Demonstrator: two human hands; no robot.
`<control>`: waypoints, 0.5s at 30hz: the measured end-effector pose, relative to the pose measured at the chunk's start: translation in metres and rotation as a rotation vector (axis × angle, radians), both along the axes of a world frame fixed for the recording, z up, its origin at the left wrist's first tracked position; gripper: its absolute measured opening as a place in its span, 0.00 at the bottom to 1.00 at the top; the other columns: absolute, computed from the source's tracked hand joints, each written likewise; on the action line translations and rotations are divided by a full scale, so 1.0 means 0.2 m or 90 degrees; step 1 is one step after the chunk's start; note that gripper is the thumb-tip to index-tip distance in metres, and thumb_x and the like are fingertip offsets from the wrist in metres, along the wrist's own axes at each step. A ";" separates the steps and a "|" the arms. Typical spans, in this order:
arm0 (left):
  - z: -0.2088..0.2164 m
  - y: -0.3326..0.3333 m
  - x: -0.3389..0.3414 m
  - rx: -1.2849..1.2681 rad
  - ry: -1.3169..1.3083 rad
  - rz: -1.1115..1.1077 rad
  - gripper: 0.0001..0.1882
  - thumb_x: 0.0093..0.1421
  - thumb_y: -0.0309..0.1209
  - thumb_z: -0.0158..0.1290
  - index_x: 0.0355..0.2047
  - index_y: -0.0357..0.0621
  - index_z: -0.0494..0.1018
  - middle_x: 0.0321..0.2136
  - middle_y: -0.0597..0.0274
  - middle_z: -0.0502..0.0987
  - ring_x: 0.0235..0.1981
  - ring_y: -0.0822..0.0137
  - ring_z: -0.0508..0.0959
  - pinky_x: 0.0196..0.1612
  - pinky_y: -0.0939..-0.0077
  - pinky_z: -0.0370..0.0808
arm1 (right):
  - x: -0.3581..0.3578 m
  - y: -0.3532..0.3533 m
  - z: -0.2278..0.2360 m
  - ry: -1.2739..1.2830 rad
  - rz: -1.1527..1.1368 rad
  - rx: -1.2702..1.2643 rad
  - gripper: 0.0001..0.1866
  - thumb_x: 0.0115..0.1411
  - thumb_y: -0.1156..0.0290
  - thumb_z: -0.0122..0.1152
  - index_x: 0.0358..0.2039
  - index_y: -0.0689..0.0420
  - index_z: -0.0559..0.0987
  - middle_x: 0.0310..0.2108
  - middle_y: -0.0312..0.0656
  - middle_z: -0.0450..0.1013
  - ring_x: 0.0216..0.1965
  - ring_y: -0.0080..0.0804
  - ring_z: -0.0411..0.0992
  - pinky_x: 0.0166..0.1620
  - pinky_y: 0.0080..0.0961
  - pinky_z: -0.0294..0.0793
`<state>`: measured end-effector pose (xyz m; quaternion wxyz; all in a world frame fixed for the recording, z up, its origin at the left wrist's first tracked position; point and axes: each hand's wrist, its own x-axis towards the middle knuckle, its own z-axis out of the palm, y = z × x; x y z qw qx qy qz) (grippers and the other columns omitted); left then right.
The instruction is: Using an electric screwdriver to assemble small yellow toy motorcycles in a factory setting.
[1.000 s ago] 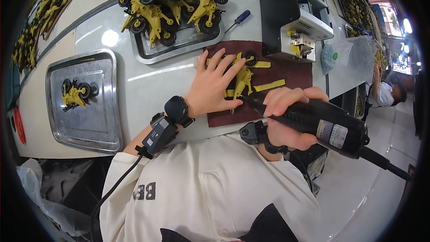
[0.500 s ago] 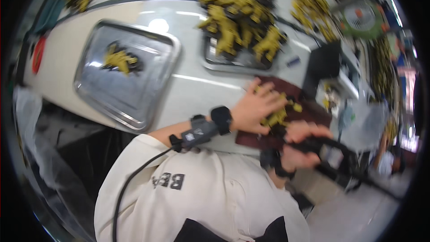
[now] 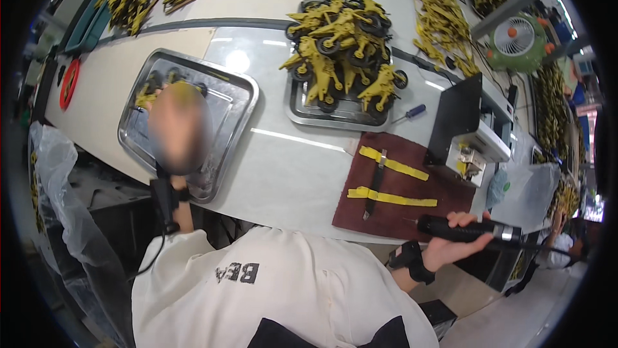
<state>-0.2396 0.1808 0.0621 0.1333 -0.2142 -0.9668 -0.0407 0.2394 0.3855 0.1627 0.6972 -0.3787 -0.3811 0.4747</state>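
My right hand (image 3: 454,245) is wrapped round a black electric screwdriver (image 3: 467,229), its tip pointing left over the near right corner of a brown mat (image 3: 399,222). On that mat lies a dark fixture (image 3: 373,188) with two yellow strips across it. My left hand (image 3: 177,129) is over a metal tray (image 3: 225,174) on the left; a blur covers its fingers. Something yellow shows at the fingertips. Beside the hand in that tray are yellow parts with black wheels (image 3: 147,95), which look like toy motorbikes.
A heap of yellow toy motorbikes (image 3: 347,48) fills a second metal tray (image 3: 302,116). Near it lie a small screwdriver (image 3: 412,113) and a black-and-white device (image 3: 473,129). A green fan (image 3: 515,37) and piles of yellow parts (image 3: 444,23) stand farther back.
My left hand has moved from the mat to the left tray, and the yellow piece it was on has left the mat. The fixture is uncovered. My right hand keeps the screwdriver, slightly lower and farther right.
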 end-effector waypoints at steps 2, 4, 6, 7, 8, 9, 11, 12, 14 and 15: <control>0.00 0.07 -0.12 -0.030 -0.019 0.065 0.43 0.53 0.53 0.51 0.63 0.48 0.49 0.62 0.44 0.50 0.62 0.36 0.45 0.57 0.33 0.46 | -0.04 -0.01 0.00 0.005 0.021 -0.014 0.29 0.61 0.43 0.42 0.49 0.57 0.62 0.19 0.36 0.64 0.17 0.25 0.60 0.26 0.23 0.60; 0.25 0.33 0.08 0.131 0.032 -0.103 0.40 0.51 0.46 0.56 0.61 0.46 0.55 0.59 0.41 0.56 0.62 0.40 0.51 0.58 0.40 0.50 | -0.06 -0.03 0.01 -0.022 -0.006 -0.001 0.30 0.61 0.42 0.42 0.49 0.57 0.62 0.19 0.36 0.64 0.18 0.25 0.60 0.26 0.23 0.61; 0.48 0.63 0.47 0.471 -0.082 -0.562 0.37 0.43 0.30 0.60 0.56 0.46 0.62 0.53 0.43 0.64 0.58 0.48 0.60 0.58 0.57 0.56 | -0.05 -0.04 0.02 0.007 0.066 0.020 0.28 0.61 0.42 0.41 0.48 0.55 0.63 0.18 0.35 0.61 0.18 0.25 0.59 0.28 0.24 0.61; 0.58 0.76 0.71 0.463 -0.283 -0.743 0.35 0.45 0.25 0.59 0.55 0.38 0.61 0.57 0.47 0.59 0.57 0.50 0.61 0.61 0.55 0.53 | -0.07 -0.04 0.02 -0.014 0.055 0.019 0.29 0.61 0.42 0.42 0.48 0.56 0.63 0.18 0.36 0.61 0.18 0.25 0.59 0.28 0.24 0.61; 0.62 0.87 0.84 0.288 -0.209 -0.909 0.40 0.41 0.23 0.57 0.58 0.44 0.58 0.60 0.47 0.55 0.61 0.50 0.55 0.62 0.53 0.50 | -0.09 -0.04 0.02 -0.018 0.063 0.018 0.29 0.61 0.42 0.42 0.47 0.56 0.63 0.18 0.36 0.61 0.18 0.25 0.59 0.28 0.24 0.61; 0.54 1.01 0.94 0.198 -0.166 -0.906 0.42 0.39 0.25 0.56 0.59 0.46 0.57 0.61 0.47 0.53 0.63 0.49 0.52 0.62 0.50 0.48 | -0.12 -0.06 0.03 -0.019 0.082 0.022 0.29 0.60 0.41 0.43 0.47 0.56 0.63 0.18 0.36 0.61 0.17 0.25 0.59 0.27 0.24 0.61; 0.30 1.22 0.95 0.060 -0.111 -0.873 0.46 0.34 0.29 0.56 0.60 0.49 0.57 0.62 0.47 0.50 0.64 0.47 0.48 0.62 0.43 0.43 | -0.12 -0.07 0.07 -0.013 0.158 0.050 0.31 0.59 0.40 0.44 0.47 0.56 0.62 0.17 0.36 0.61 0.15 0.25 0.58 0.26 0.24 0.61; 0.24 1.29 0.92 0.008 -0.101 -0.856 0.47 0.32 0.31 0.56 0.59 0.50 0.58 0.63 0.46 0.48 0.64 0.45 0.48 0.61 0.39 0.41 | -0.10 -0.09 0.09 0.015 0.193 0.088 0.32 0.58 0.40 0.45 0.48 0.56 0.61 0.17 0.36 0.61 0.15 0.25 0.58 0.25 0.24 0.61; 0.23 1.37 0.89 -0.009 -0.126 -0.857 0.46 0.32 0.32 0.56 0.58 0.50 0.59 0.61 0.46 0.50 0.63 0.43 0.48 0.60 0.36 0.41 | -0.01 -0.11 0.08 0.005 0.173 0.135 0.31 0.59 0.40 0.44 0.48 0.56 0.61 0.17 0.37 0.61 0.15 0.25 0.59 0.25 0.24 0.61; 0.27 1.39 0.89 -0.023 -0.129 -0.862 0.44 0.32 0.32 0.56 0.57 0.49 0.61 0.59 0.47 0.54 0.62 0.45 0.52 0.59 0.40 0.44 | 0.03 -0.09 0.07 -0.002 0.105 0.109 0.33 0.58 0.40 0.45 0.48 0.57 0.61 0.17 0.37 0.62 0.15 0.25 0.60 0.25 0.25 0.62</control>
